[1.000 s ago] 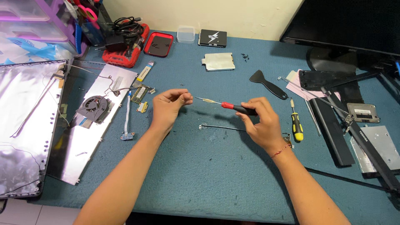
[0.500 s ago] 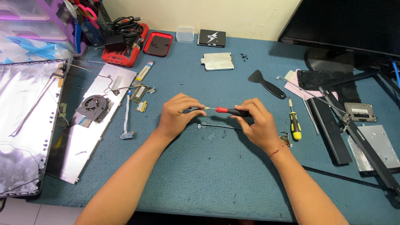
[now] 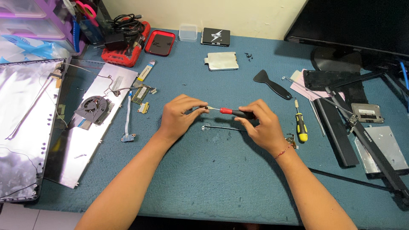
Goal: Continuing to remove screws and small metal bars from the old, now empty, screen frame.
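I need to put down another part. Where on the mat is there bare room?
Bare mat lies between the forearms, toward the near edge, and between the silver plate and black scraper. Crowded: left by the fan, right by the yellow screwdriver.

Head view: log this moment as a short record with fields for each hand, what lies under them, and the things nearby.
left hand: pinches a small part at the screwdriver tip
right hand: holds the screwdriver by its red and black handle
under hands: thin metal rod on the blue mat
right of hands: yellow screwdriver, black scraper
left of hands: fan, ribbon cable
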